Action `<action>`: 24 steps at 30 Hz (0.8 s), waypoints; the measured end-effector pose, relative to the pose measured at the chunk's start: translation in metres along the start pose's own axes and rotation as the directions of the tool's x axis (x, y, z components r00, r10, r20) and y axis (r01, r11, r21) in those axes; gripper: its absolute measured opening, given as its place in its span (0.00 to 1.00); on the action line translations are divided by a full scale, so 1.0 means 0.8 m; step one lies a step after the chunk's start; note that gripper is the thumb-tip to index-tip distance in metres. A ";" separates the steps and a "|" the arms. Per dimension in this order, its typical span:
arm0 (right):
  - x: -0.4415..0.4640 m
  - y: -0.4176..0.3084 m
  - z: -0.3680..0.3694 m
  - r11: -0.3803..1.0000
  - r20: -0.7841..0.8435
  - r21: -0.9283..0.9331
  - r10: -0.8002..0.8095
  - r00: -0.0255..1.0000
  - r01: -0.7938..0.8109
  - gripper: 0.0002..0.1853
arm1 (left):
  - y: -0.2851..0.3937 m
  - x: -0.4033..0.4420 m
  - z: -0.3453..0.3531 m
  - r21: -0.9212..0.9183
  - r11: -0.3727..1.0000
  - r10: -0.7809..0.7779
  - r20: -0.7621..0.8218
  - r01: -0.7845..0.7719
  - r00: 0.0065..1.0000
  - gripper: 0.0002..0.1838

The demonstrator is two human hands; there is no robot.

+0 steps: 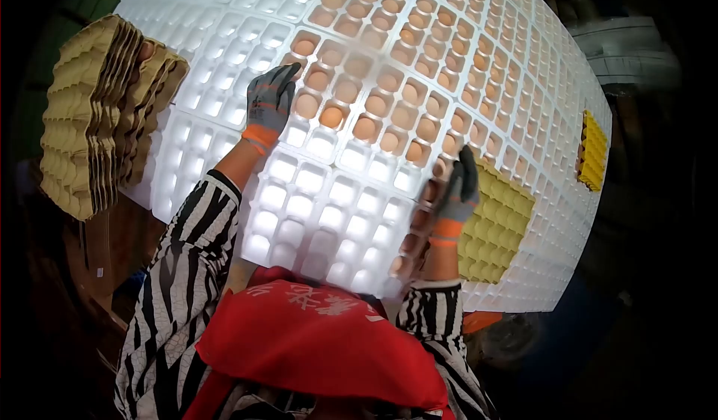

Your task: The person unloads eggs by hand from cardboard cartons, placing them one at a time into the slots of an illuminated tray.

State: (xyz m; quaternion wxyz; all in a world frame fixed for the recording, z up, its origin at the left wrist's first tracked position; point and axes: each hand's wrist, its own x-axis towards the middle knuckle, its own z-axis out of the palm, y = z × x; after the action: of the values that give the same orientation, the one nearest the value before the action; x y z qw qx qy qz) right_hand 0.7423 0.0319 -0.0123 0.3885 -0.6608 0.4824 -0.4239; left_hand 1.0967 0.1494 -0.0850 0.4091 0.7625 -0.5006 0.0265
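Observation:
My left hand [269, 100], in a grey glove with an orange cuff, hovers at the left edge of the egg-filled cells. Its fingers are stretched out towards the brown eggs [306, 106], and nothing shows in them. At the right, my right hand [458, 195] wears a matching glove, slightly blurred, with fingers extended and thumb apart. It is over a column of shaded eggs [422, 219], beside a yellow-green egg tray [493, 225]. Between the hands lies a white plastic egg tray [329, 167]; its far cells hold eggs, its near cells none.
More white trays cover the table, many with eggs at the far right and bare cells [196, 147] at the left. A stack of cardboard egg trays [86, 121] stands at the left edge. A bright yellow tray [592, 151] lies at the far right. A red apron [321, 338] is at the front.

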 end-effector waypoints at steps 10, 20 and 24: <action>-0.082 0.194 -0.423 0.847 -0.518 -0.402 0.103 0.849 -0.348 0.25 | 0.243 -0.115 0.050 -0.599 0.515 -0.275 0.562 0.613 0.780 0.23; -0.091 0.078 -0.450 0.941 -0.099 0.244 0.263 0.960 -0.233 0.27 | 0.439 -0.206 0.062 -0.596 0.716 -0.079 0.447 0.363 0.891 0.44; -0.058 -0.009 -0.362 0.946 -0.009 0.318 0.065 0.998 -0.059 0.31 | 0.423 -0.164 -0.063 -0.621 0.673 -0.193 0.378 0.402 0.906 0.43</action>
State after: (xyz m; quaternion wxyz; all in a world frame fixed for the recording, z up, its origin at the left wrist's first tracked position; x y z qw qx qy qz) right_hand 0.4655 0.0483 0.0837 0.4982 -0.5701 0.4323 -0.4899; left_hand 0.7847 0.2241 0.0919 0.5848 0.6238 -0.3946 -0.3364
